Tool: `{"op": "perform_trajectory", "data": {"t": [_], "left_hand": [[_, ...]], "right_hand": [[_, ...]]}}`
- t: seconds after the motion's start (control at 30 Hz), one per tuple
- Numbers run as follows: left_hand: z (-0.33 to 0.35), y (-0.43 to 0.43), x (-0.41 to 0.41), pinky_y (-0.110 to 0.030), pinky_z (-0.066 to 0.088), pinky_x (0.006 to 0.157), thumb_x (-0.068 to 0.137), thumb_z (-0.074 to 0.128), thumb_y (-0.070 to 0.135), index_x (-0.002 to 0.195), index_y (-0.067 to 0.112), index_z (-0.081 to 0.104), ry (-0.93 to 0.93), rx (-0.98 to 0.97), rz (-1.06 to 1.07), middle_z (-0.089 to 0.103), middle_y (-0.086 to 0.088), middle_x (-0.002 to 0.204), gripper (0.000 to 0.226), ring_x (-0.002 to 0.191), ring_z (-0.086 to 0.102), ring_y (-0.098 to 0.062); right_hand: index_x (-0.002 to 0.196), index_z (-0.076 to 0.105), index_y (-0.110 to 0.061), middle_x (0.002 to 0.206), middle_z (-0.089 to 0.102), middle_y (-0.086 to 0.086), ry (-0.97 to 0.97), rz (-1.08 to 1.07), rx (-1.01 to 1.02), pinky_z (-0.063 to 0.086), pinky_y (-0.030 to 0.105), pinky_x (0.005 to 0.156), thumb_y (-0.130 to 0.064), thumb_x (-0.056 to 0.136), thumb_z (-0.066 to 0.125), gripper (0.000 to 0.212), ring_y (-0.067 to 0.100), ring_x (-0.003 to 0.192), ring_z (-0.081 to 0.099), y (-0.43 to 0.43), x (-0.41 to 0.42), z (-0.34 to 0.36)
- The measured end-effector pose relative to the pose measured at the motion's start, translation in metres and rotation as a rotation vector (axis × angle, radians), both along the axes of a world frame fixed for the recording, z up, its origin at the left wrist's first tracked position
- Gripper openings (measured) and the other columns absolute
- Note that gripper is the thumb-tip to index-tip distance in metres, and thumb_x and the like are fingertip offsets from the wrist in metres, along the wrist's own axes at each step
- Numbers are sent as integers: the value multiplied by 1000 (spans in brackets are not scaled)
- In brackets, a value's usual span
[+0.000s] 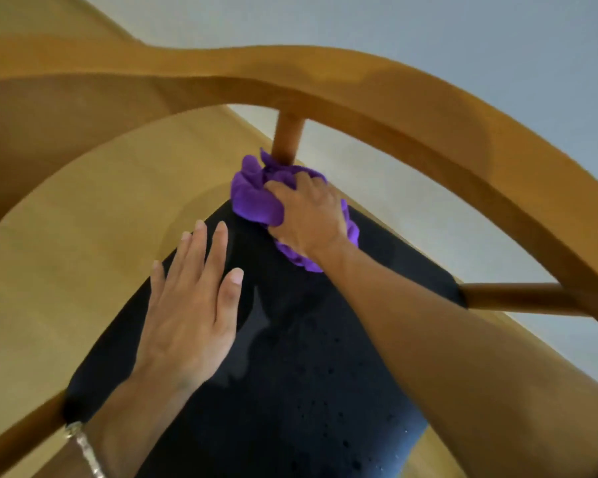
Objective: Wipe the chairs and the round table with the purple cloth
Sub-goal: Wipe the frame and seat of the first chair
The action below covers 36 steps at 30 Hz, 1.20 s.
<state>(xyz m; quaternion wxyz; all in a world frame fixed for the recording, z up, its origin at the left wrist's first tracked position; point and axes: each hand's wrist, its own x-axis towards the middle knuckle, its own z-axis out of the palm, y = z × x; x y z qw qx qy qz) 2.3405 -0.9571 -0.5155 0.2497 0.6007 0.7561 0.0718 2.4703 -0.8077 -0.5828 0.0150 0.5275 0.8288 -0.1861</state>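
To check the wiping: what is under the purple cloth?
The black padded chair seat lies under the crumpled purple cloth, which the right hand grips. The spot beneath is covered.

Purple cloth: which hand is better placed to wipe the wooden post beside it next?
Probably the right. The right hand grips the bunched purple cloth at the foot of the wooden post; the left hand is open and flat over the black seat, holding nothing.

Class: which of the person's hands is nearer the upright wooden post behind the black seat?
Right. The right hand holds the purple cloth bunched against the foot of the post; the left hand is spread open over the black seat, well short of the post.
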Motion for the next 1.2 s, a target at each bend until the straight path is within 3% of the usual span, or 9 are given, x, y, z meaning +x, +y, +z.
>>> {"op": "perform_trajectory", "data": {"t": [0.2, 0.5, 0.67, 0.73, 0.87, 0.93, 1.03, 1.2], "left_hand": [[3, 36, 3, -41, 3, 113, 89, -5, 60, 144, 31, -6, 34, 25, -184, 3, 4, 158, 62, 144, -1, -10], [-23, 52, 13, -50, 5, 115, 88, -13, 60, 144, 31, -10, -6, -20, -572, -9, 5, 153, 63, 143, -7, -12], [-21, 52, -17, -43, 1, 116, 86, -9, 60, 141, 35, -11, -45, -11, -621, -10, 11, 152, 60, 142, -9, -7], [-22, 50, -29, -40, -1, 116, 84, -11, 61, 140, 37, -15, -23, -36, -622, -14, 14, 151, 60, 141, -13, -5], [-22, 36, -37, -39, -2, 115, 89, -6, 59, 142, 39, -15, 1, -29, -664, -11, 12, 155, 57, 142, -12, -4], [-17, 30, -37, -40, -1, 114, 92, -2, 58, 143, 39, -14, 26, -9, -680, -8, 9, 156, 56, 143, -9, -6], [-8, 26, -35, -37, -2, 113, 89, -4, 60, 142, 36, -13, 63, -14, -674, -7, 8, 156, 59, 143, -8, -7], [-2, 6, -15, -41, 1, 116, 88, -8, 61, 142, 33, -12, 104, 3, -660, -7, 7, 156, 61, 142, -10, -7]], "right_hand": [[134, 43, -34, 128, 52, 4, 49, -122, -57, 39, 52, 101, -47, 86, 59, 53, 30, 117, 49, -15, 26, 2], [134, 48, -33, 122, 53, 10, 37, -866, -69, 43, 47, 96, -43, 81, 63, 56, 34, 112, 51, -91, 140, 16], [118, 57, -32, 110, 57, 9, 53, -1138, 7, 47, 49, 89, -42, 83, 55, 37, 35, 100, 55, -102, 116, 12], [122, 55, -34, 115, 56, 9, 4, -1115, -30, 47, 46, 88, -42, 80, 57, 42, 37, 101, 55, -90, 78, 14], [132, 47, -33, 126, 49, 7, 28, -696, -83, 38, 45, 93, -41, 85, 59, 50, 31, 111, 50, -89, -21, 18], [134, 45, -33, 128, 47, 6, 56, -616, -79, 35, 47, 98, -39, 88, 57, 48, 30, 114, 48, -93, -28, 18], [135, 44, -36, 132, 47, 6, 47, -689, -77, 37, 46, 98, -40, 84, 60, 54, 31, 120, 47, -99, 26, 14], [133, 48, -37, 126, 51, 7, 94, -1037, -71, 44, 45, 95, -40, 80, 62, 55, 33, 116, 50, -146, 130, 19]]}}
